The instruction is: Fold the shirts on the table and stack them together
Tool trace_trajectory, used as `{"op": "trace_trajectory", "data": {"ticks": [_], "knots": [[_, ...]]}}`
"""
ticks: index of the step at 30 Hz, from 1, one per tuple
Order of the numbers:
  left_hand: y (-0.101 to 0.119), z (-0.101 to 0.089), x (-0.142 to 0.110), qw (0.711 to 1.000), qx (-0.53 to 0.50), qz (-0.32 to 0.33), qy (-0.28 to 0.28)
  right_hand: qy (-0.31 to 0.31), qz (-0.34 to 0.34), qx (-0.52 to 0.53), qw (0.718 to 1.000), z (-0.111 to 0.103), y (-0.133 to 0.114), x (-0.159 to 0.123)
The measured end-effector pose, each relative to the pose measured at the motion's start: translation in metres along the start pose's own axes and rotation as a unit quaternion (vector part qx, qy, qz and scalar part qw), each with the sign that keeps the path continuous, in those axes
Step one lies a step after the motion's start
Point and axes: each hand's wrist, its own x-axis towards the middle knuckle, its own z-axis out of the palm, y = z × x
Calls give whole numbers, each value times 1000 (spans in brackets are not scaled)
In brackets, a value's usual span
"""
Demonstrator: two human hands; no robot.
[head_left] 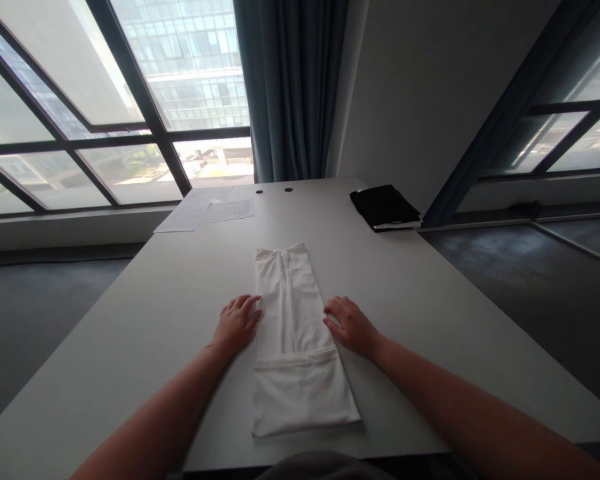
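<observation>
A white folded garment [305, 393] lies flat and lengthwise on the table, its near end doubled over into a wide band. Two long panels run side by side up to its far end; from the folds I cannot tell its exact kind. At its left edge rests my left hand [237, 322], palm down, fingers apart and fingertips at the cloth. My right hand [350, 325] is at the opposite edge in much the same pose, fingers slightly bent and not closed on the fabric.
The white table [145, 347] stretches away from me. Printed sheets of paper [200, 208] lie at its far left, and a black folder [387, 207] with pages showing sits far right. Two round holes are near the far edge, before a blue curtain [290, 87] and windows.
</observation>
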Motion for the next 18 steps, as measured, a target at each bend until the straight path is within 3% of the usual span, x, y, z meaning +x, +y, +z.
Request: {"op": "trace_trajectory", "data": {"ticks": [2, 5, 9, 13, 18], "knots": [[-4, 7, 39, 1000, 21, -15, -7, 9, 31, -19, 999, 8, 16, 40], [-12, 15, 94, 999, 27, -31, -28, -30, 82, -55, 995, 20, 37, 98], [-26, 24, 149, 998, 16, -58, -33, -39, 145, -61, 987, 30, 59, 157], [-39, 31, 181, 998, 2, -54, -33, -10, 166, -31, 986, 34, 76, 191], [-47, 34, 197, 998, -57, -26, -5, 31, 162, 32, 986, 36, 85, 204]]}}
